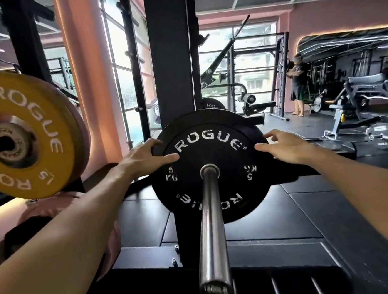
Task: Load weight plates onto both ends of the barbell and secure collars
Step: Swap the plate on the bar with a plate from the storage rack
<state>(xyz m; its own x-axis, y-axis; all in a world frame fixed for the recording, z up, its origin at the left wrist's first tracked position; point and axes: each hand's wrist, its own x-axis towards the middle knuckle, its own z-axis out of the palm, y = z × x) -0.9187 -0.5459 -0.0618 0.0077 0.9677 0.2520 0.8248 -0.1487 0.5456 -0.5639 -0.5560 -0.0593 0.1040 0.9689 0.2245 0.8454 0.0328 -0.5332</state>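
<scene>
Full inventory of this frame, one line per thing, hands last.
black plate: 1, black, marked 5 KG, on the sleeve, centre
sleeve: 1, chrome, runs toward the camera, no collar on it
yellow plate: 1, yellow, marked 15, on a peg, left
rack post: 1, black, behind the black plate
bench: 1, grey, far right
bystander: 1, dark clothes, right background
left hand: 1, grips black plate's left rim
right hand: 1, fingers loosely curled, at black plate's right rim
</scene>
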